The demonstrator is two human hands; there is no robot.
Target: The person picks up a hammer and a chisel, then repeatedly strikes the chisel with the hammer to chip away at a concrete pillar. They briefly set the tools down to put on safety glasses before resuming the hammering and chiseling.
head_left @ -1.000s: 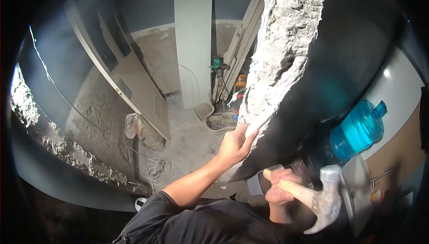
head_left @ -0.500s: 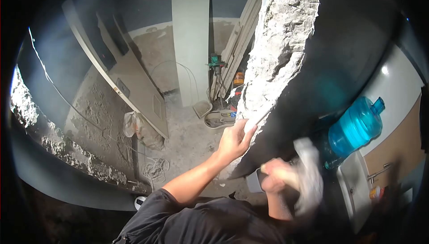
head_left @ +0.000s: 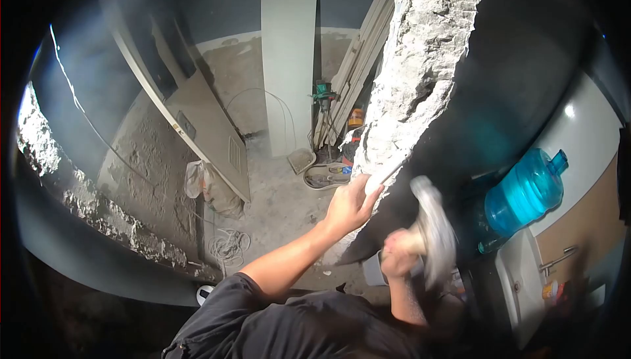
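Note:
My left hand [head_left: 350,209] is closed around a chisel [head_left: 388,174], a pale rod whose far end lies against the rough broken edge of the wall [head_left: 424,70]. Its tip is hard to make out in the glare. Lower and to the right, my right hand [head_left: 399,257] grips a hammer [head_left: 435,237] by its pale handle. The hammer's head is smeared by motion, apart from the chisel and to the right of it.
A blue water bottle [head_left: 526,191] stands by a white sink [head_left: 509,273] on the right. Behind the wall edge are a tall panel [head_left: 289,63], leaning boards [head_left: 368,44] and a tray [head_left: 328,176]. A door [head_left: 207,126], a bag [head_left: 220,191] and coiled cable [head_left: 229,247] are left.
The hammer in my right hand has swung up and left, closer to the chisel. My left hand keeps its place on the wall edge. The whole view has shifted slightly.

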